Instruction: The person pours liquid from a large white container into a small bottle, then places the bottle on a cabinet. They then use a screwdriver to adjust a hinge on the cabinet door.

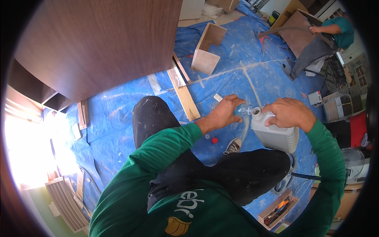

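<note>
My left hand [224, 113] is closed round a clear plastic bottle [245, 110], mostly hidden by the fingers. The bottle lies tilted on its side, its neck close to the open mouth of a whitish plastic jug [272, 136]; whether the two touch I cannot tell. My right hand [291, 113] grips the jug at its top handle, and the jug leans toward the bottle. Below them on the blue sheet lie a red cap [214, 140] and a small pale cap [207, 136]. No liquid stream can be made out.
A large brown wooden panel [102, 43] stands at the left. Wooden strips [185, 102] and an open box frame [207, 59] lie ahead. At the far right a person in green [342, 31] handles a curved strip. A tool box [278, 211] and a fan [352, 162] are at the right.
</note>
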A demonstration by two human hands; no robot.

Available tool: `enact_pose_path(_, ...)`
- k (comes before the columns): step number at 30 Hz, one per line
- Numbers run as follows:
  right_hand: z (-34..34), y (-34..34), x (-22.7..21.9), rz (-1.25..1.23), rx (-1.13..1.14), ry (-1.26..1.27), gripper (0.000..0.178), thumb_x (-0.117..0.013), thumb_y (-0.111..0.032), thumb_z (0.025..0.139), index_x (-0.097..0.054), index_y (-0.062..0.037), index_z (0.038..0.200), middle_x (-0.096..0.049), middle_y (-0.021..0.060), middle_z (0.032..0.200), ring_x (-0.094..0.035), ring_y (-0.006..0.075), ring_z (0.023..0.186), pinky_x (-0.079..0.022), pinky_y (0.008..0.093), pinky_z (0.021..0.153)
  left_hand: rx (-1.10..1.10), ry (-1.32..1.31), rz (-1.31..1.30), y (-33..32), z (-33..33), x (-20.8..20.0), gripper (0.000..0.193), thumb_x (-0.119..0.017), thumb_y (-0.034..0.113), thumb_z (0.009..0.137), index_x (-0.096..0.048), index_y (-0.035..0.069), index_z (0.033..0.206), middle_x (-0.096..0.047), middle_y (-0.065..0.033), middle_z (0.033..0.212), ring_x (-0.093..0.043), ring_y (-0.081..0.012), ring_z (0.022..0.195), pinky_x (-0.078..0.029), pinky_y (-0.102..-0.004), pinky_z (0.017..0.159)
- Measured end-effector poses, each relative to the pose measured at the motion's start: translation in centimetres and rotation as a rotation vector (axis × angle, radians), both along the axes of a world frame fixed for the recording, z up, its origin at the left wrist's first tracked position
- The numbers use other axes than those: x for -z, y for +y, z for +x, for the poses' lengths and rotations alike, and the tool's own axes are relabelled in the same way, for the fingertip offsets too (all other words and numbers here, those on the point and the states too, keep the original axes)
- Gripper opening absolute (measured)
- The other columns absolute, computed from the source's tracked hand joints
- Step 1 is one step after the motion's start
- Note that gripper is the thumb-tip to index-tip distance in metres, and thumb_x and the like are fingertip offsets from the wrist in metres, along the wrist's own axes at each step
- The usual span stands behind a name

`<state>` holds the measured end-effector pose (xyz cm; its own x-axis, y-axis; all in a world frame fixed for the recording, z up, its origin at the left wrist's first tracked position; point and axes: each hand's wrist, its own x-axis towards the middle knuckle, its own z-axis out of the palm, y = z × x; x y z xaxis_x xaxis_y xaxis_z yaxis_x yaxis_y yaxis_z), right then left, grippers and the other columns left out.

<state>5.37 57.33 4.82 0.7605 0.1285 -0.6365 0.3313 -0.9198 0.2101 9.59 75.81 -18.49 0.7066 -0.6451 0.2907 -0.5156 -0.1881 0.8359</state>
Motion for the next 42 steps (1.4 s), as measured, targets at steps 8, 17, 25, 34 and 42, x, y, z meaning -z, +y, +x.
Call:
enact_pose_path(8, 0.2, -0.2, 0.2, -0.003, -0.013, 0.002, 0.052, -0.081, -0.046, 0.092, -0.076, -0.0192, 0.135, -0.077, 0.0204, 0.111, -0.072, 0.0405, 0.113, -0.054, 0.0498, 0.101, -0.010, -0.005, -0.001, 0.0, 0.0, 0.0, 0.072, -0.094, 0.022, 0.079, -0.065, 0.003, 0.143, -0.065, -0.0181, 0.136, -0.065, -0.0389, 0.125, -0.055, -0.0444, 0.108)
enact_pose_path(17, 0.2, 0.7, -0.4, -0.019, 0.045, 0.052, 0.052, -0.079, -0.042, 0.094, -0.074, -0.0163, 0.139, -0.075, 0.0202, 0.124, -0.069, 0.0394, 0.122, -0.051, 0.0492, 0.110, 0.002, 0.014, -0.001, 0.0, 0.1, 0.0, 0.073, -0.094, 0.022, 0.080, -0.064, 0.003, 0.144, -0.065, -0.0175, 0.137, -0.065, -0.0381, 0.126, -0.055, -0.0446, 0.108)
enact_pose_path(25, 0.1, -0.5, 0.4, 0.021, -0.020, -0.006, 0.050, -0.082, -0.044, 0.091, -0.077, -0.0183, 0.134, -0.079, 0.0206, 0.109, -0.073, 0.0412, 0.110, -0.055, 0.0504, 0.099, 0.000, 0.017, -0.011, -0.1, 0.0, -0.1, 0.074, -0.095, 0.020, 0.079, -0.065, 0.002, 0.143, -0.065, -0.0178, 0.137, -0.065, -0.0380, 0.126, -0.055, -0.0441, 0.109)
enact_pose_path(34, 0.1, -0.5, 0.6, 0.022, -0.031, -0.020, 0.050, -0.082, -0.045, 0.091, -0.077, -0.0186, 0.133, -0.078, 0.0209, 0.109, -0.073, 0.0419, 0.110, -0.055, 0.0507, 0.099, -0.002, 0.008, -0.009, -0.2, 0.1, 0.3, 0.074, -0.095, 0.020, 0.078, -0.065, 0.001, 0.143, -0.066, -0.0189, 0.136, -0.066, -0.0383, 0.123, -0.055, -0.0434, 0.108)
enact_pose_path(42, 0.2, 0.0, 0.3, 0.000, 0.017, 0.012, 0.050, -0.081, -0.039, 0.092, -0.076, -0.0162, 0.136, -0.078, 0.0210, 0.114, -0.073, 0.0408, 0.114, -0.055, 0.0506, 0.103, 0.007, 0.006, -0.011, -0.1, 0.0, -0.1, 0.074, -0.095, 0.019, 0.077, -0.066, 0.000, 0.143, -0.067, -0.0193, 0.131, -0.066, -0.0388, 0.120, -0.056, -0.0432, 0.106)
